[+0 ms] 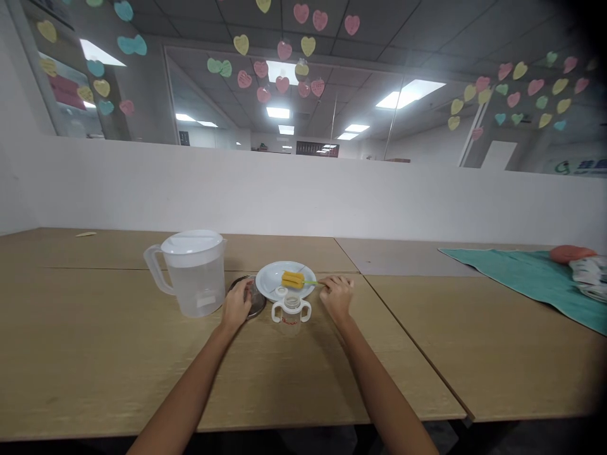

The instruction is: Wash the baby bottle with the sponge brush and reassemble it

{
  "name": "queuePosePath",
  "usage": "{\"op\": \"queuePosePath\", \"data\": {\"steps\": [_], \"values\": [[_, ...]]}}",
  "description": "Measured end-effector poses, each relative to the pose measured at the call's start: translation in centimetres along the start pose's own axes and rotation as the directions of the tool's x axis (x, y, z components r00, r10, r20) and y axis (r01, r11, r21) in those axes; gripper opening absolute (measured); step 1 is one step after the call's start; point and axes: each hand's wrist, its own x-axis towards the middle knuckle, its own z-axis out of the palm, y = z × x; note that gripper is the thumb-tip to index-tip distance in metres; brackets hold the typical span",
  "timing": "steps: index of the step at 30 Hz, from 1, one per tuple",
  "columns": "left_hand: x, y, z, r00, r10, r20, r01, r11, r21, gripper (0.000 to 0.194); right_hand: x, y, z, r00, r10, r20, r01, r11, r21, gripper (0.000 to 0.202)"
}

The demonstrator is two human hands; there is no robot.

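My right hand (337,296) is closed on the thin green handle of a sponge bottle brush (293,280). The brush's yellow sponge head is over the white plate (269,270). In front of the plate stands a clear baby bottle (290,321) with two white side handles, its mouth uncovered. A small white bottle part (281,291) is at the plate's near edge. My left hand (238,304) is at a dark-rimmed round tray (258,304), fingers curled together over its left side; what they grip is too unclear to name.
A lidded translucent pitcher (196,278) holding water stands left of my left hand. To the far right, a green cloth (507,272) bears an orange item (569,254) and some bundled fabric (590,275). A white wall (294,196) runs behind the wooden tables (118,366).
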Motion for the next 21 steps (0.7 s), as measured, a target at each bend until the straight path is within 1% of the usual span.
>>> {"op": "queuePosePath", "data": {"steps": [4, 7, 12, 17, 21], "values": [[0.1, 0.5, -0.4, 0.997, 0.048, -0.057, -0.045, 0.998, 0.052, 0.036, -0.1, 0.3, 0.3, 1.000, 0.005, 0.026, -0.003, 0.998, -0.065, 0.031], [0.1, 0.8, -0.4, 0.995, 0.096, -0.032, -0.092, 0.991, 0.097, 0.034, -0.1, 0.4, 0.5, 0.998, -0.038, 0.054, 0.043, 0.993, -0.106, 0.030], [-0.1, 0.9, -0.2, 0.986, 0.165, 0.017, -0.166, 0.971, 0.171, 0.027, 0.0, 0.0, 0.4, 0.977, -0.129, 0.168, 0.152, 0.980, -0.132, 0.030], [-0.2, 1.5, -0.2, 0.979, 0.202, 0.005, -0.199, 0.962, 0.186, 0.024, 0.0, -0.6, 0.5, 0.964, -0.146, 0.223, 0.167, 0.983, -0.075, 0.031], [-0.3, 2.0, -0.2, 0.970, 0.240, 0.029, -0.241, 0.947, 0.211, 0.026, -0.2, -0.9, 0.8, 0.954, -0.176, 0.245, 0.181, 0.983, 0.001, 0.033]]}}
